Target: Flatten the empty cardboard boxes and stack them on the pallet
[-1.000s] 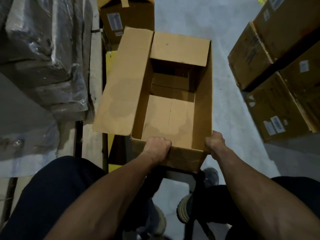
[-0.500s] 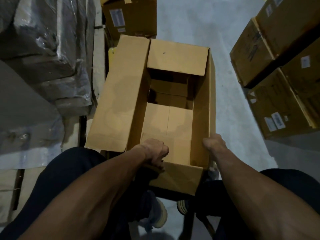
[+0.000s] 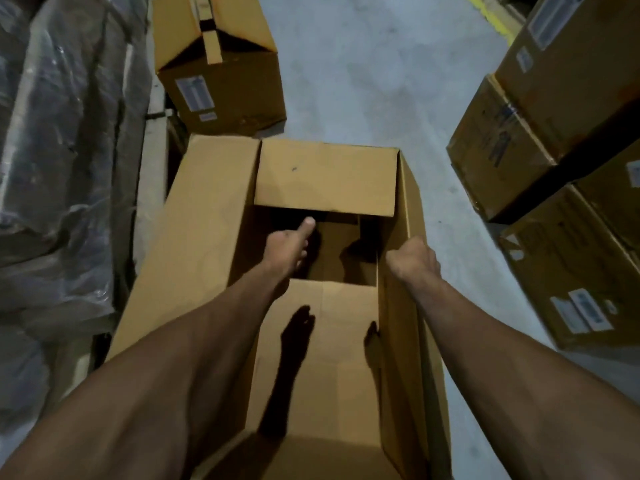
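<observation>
i reached my left hand [image 3: 289,249], thumb out, into the open box [image 3: 207,237] while my right hand [image 3: 414,259] gripped its side wall, judging the bottom flaps needed pushing open next.

white labels [image 3: 194,93] on boxes [image 3: 221,88], print too blurred, nothing legible

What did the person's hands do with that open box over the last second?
Both hands let go of the near edge and went forward. The left hand now reaches down inside the open box, thumb out; the right hand sits curled at the right wall's top edge. The box now looks nearer. The taped box behind and the stacked boxes on the right stayed put.
</observation>
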Available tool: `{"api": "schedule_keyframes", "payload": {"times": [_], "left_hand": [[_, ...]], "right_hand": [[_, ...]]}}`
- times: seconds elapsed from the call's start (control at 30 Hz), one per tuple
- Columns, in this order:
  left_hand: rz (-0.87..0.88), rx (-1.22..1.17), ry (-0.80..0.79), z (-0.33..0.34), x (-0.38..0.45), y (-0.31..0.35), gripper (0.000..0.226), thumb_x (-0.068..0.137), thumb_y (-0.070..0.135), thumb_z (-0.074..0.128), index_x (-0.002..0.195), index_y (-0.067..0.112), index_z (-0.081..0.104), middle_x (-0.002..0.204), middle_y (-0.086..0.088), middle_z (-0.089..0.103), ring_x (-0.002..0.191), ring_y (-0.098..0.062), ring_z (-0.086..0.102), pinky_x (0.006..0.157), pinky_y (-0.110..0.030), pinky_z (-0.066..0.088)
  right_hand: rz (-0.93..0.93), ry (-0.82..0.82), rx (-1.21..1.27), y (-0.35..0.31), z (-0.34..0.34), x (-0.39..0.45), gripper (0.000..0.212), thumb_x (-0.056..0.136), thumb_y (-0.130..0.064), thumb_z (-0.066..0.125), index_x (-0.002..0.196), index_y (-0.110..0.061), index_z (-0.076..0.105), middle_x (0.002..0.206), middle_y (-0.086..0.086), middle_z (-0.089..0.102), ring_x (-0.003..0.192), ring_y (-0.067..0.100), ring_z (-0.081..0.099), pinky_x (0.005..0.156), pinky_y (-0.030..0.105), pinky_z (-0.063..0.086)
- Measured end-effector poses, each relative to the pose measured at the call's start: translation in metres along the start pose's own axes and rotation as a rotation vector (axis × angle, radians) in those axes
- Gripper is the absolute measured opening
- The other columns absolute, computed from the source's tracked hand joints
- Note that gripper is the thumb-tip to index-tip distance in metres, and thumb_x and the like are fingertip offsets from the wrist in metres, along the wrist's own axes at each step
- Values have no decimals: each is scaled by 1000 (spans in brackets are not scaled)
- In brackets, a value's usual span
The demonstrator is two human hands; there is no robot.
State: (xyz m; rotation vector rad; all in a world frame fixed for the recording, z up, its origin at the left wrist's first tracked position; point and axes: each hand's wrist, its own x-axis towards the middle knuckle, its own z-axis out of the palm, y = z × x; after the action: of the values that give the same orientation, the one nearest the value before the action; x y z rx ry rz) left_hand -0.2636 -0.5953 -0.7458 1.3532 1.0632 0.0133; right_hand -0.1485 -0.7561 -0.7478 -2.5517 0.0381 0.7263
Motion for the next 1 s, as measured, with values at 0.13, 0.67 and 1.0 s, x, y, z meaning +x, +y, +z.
{"api": "schedule_keyframes", "payload": {"times": [0.13, 0.67, 1.0], "left_hand": [[-228, -728, -6, 25, 41, 27, 73, 99, 43, 57, 153, 3, 29, 154, -17, 38, 142, -32, 39, 117, -43, 35], [103, -784, 180, 44, 76, 92, 26, 96, 30, 63, 113, 11, 66, 93, -2, 66, 79, -15, 60, 75, -34, 55], [596, 1231, 132, 54, 171, 135, 70, 95, 50, 56, 149, 14, 31, 158, -13, 30, 145, -34, 27, 118, -48, 28]], "right_hand": [[-13, 27, 3, -15, -2, 40, 40, 97, -23, 63, 132, -7, 50, 101, 7, 56, 87, 25, 55, 66, 35, 44], [-8, 56, -39, -11, 1, 52, 27, 96, -10, 60, 122, -10, 59, 113, 13, 64, 102, 31, 62, 81, 41, 55], [-3, 54, -89, -11, -3, 54, 34, 98, -11, 59, 132, -11, 54, 122, 11, 63, 110, 31, 62, 81, 36, 52]]}}
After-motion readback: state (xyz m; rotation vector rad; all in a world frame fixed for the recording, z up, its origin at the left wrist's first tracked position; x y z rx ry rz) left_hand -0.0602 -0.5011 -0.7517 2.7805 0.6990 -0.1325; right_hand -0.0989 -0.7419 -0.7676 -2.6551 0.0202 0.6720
